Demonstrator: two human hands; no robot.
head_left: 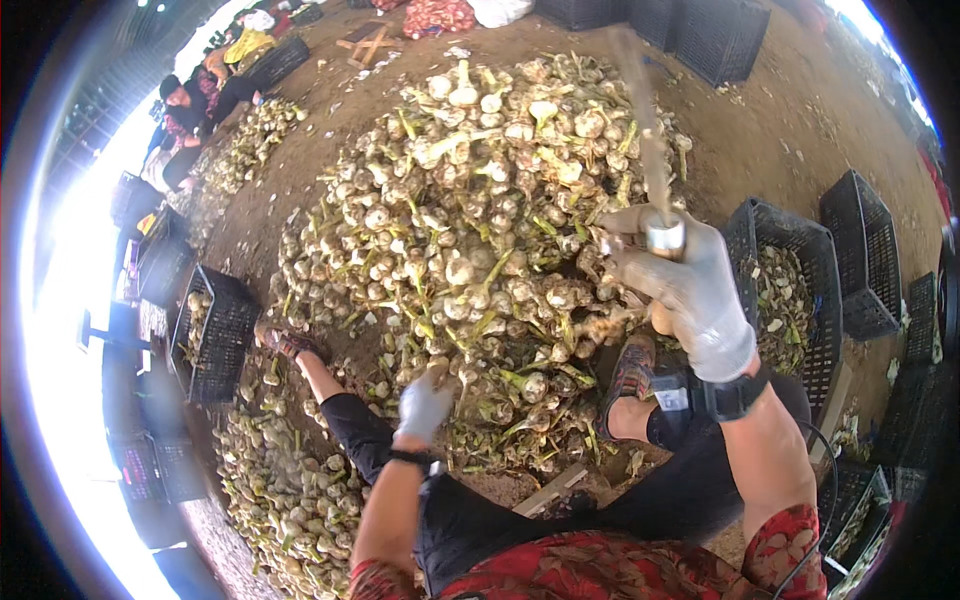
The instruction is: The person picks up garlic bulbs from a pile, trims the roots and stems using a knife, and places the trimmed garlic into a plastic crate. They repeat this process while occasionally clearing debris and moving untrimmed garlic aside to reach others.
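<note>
A big heap of garlic bulbs (460, 230) with green and dry stems spreads over the ground before me. My right hand (700, 290), in a pale glove, is closed around a knife (650, 140) above the heap's right side. Its long blade points up and away, blurred by motion, with a metal collar at the grip. My left hand (425, 408), gloved too, is low at the near edge of the heap. Its fingertips are smeared and reach among the bulbs, so whether they grip one is unclear.
Black crates (800, 250) stand on the right, the nearest part-filled with garlic. Another crate (215, 335) tilts at left. A second garlic pile (290, 500) lies by my left leg. At the far left a person (190, 115) sits by more garlic. Red net sacks (438, 17) lie behind.
</note>
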